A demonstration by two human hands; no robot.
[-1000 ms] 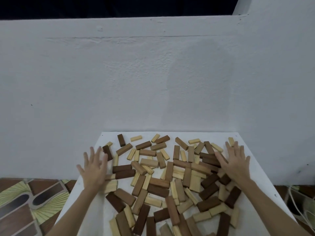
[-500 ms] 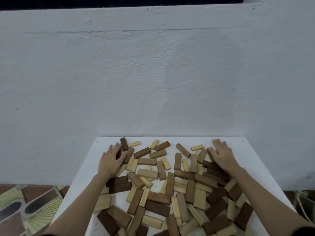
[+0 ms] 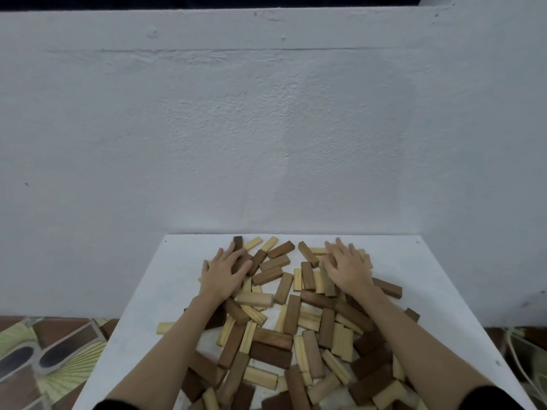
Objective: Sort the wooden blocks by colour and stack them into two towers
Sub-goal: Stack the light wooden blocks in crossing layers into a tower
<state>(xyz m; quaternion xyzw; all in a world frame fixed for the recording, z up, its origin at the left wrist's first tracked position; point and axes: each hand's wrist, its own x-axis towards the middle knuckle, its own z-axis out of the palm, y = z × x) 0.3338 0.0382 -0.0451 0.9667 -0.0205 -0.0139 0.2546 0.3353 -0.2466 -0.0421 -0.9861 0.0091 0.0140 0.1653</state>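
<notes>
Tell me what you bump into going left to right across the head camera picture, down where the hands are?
Patterned floor → table → left hand → blocks → right hand → dark block → cable.

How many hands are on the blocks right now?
2. The left hand rests flat on the blocks at the pile's far left; the right hand rests flat at its far right. None hidden.

Blocks [image 3: 284, 335] heaped across middle and near part of tabletop [image 3: 148, 291], left hand [image 3: 223, 273] flat on pile's far left edge, right hand [image 3: 349, 269] flat on far right edge, wall [image 3: 266, 128] behind tabletop, tiled floor [image 3: 44, 356] at left.
</notes>
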